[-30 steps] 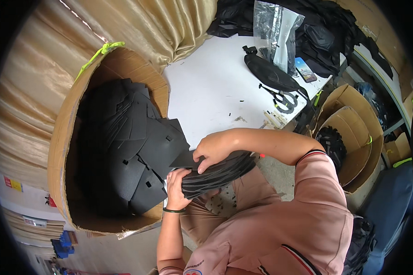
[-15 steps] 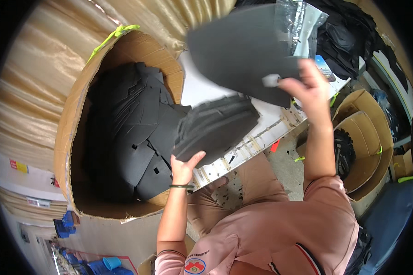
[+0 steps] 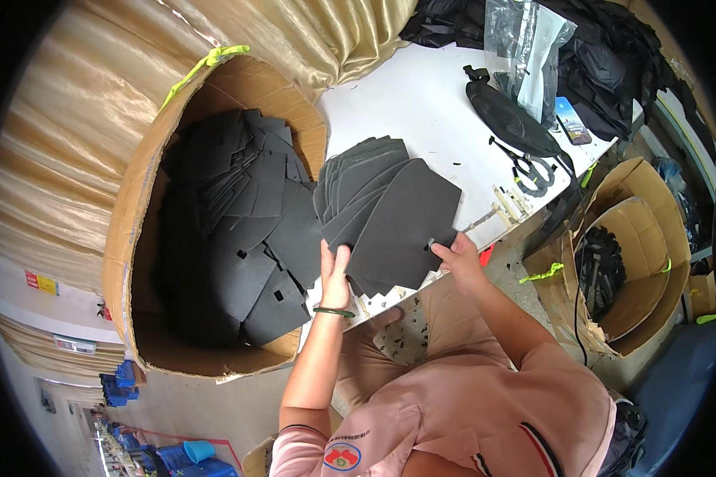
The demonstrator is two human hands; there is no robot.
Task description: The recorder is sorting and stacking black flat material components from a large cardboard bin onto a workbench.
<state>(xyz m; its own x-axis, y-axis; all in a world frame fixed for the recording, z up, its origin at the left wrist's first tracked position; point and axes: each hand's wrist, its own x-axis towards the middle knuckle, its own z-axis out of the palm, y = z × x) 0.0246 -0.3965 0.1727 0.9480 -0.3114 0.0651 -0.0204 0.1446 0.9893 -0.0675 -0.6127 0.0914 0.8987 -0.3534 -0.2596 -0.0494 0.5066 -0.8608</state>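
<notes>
My left hand grips a fanned stack of dark grey foam sheets by its lower left edge, thumb on top. Across the stack's right side lies one curved, pointed foam sheet with a small hole near its lower right corner. Beside that hole my right hand pinches the sheet's edge; the fingers underneath are hidden. Both hands are over the front edge of the white table. To the left, a large cardboard box holds a heap of similar cut sheets, some with square holes.
Black-handled scissors, a black pouch, a clear plastic bag and a phone-sized card lie on the table's right. Black fabric is piled behind. A second box stands right; a black cord hangs beside it.
My right hand has brought the single sheet down from the upper right onto the stack, uncovering the scissors and pouch. My left hand and the stack have shifted slightly right, and the stack is more fanned.
</notes>
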